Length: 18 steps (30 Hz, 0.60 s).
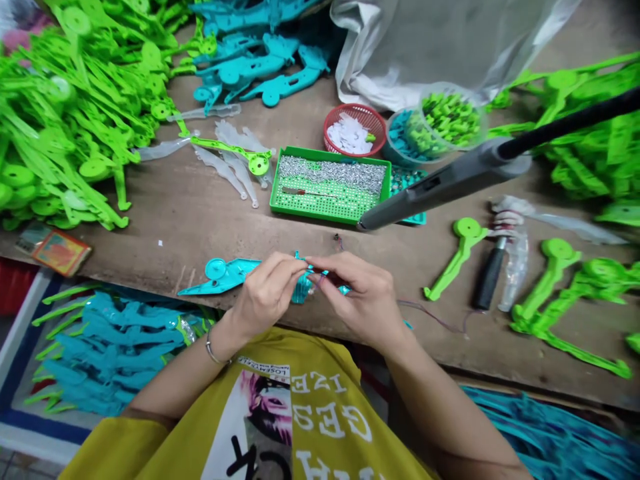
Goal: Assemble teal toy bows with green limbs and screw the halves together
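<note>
My left hand (267, 287) has its fingers pinched on a teal plastic part (301, 288), held at the front edge of the wooden table. Fingertip to fingertip with it, my right hand (361, 290) is closed around a thin dark wire, which comes out past the hand and trails right across the wood (440, 320). Fingers cover most of the spot where part and wire meet. A long teal piece (227, 275) lies just left of my left hand. Beyond the hands is a green tray (325, 215) with small metal pieces and a thin screwdriver (307, 193).
Bright green arms heap at the left (75, 120); teal ones lie behind (270, 63). A grey tool on a black cord (440, 183) slants over the tray. A red basket (330, 137) and a clear tub (483, 127) stand behind. A black-handled hammer (490, 273) lies right.
</note>
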Motion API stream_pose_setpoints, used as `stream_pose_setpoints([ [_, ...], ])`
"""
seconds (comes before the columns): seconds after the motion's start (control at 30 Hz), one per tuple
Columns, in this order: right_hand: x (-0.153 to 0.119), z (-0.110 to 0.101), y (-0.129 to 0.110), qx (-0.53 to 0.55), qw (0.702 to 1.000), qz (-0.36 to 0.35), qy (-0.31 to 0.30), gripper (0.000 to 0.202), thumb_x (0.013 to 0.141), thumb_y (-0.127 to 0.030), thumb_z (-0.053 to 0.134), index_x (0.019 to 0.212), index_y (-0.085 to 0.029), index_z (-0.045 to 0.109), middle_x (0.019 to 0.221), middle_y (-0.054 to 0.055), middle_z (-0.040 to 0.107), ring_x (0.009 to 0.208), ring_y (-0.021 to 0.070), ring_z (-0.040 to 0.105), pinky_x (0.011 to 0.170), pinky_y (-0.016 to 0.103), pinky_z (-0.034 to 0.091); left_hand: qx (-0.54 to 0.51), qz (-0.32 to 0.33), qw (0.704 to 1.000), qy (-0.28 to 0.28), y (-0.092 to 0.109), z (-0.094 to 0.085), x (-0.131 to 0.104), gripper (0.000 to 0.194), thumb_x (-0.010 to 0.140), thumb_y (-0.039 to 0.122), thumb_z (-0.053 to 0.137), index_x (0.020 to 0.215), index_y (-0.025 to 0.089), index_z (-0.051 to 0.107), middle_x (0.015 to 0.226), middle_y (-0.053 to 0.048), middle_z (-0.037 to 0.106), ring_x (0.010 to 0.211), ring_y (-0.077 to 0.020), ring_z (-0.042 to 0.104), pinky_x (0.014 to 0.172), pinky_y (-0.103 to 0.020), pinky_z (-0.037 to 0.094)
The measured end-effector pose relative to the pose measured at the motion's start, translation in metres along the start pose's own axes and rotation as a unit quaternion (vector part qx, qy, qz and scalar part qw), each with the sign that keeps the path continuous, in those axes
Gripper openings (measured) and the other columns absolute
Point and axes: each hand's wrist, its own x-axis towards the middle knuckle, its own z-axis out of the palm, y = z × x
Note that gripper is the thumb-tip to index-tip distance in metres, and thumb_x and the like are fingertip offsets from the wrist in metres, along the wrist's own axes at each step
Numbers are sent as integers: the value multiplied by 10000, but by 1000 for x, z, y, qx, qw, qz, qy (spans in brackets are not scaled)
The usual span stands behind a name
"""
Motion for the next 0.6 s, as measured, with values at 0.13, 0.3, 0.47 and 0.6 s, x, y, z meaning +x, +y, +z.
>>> stream_pose_setpoints([
  [0.13,-10,-6,7,-54,998,-35,12,168,904,-132,586,954,-223,719,801,26,716,738,151,685,666,273,550,-20,-34,999,-25,-5,5,-4,152,977,152,496,1051,172,627,904,-54,662,853,-143,647,763,-269,544],
  [0.3,-12,-12,16,-99,994,-49,-12,123,893,-114,569,910,-194,661,813,36,704,753,159,676,703,280,537,-47,-60,995,-70,-11,14,-13,190,985,187,488,1116,178,626,970,-69,666,902,-160,646,810,-299,543],
  [0.47,-13,-16,26,-235,962,-74,-115,174,899,-99,487,881,-169,646,759,50,610,682,170,590,621,282,461,-18,-101,992,-80,-13,6,-28,362,966,184,522,1328,164,502,1079,-97,673,958,-175,650,853,-320,540],
  [0.6,-12,-13,28,-315,930,-84,-172,204,911,-103,458,841,-178,634,753,57,572,668,180,519,593,295,391,-9,-191,980,-53,-13,-4,-45,194,953,163,523,1142,164,564,896,-43,679,808,-140,666,743,-257,540],
])
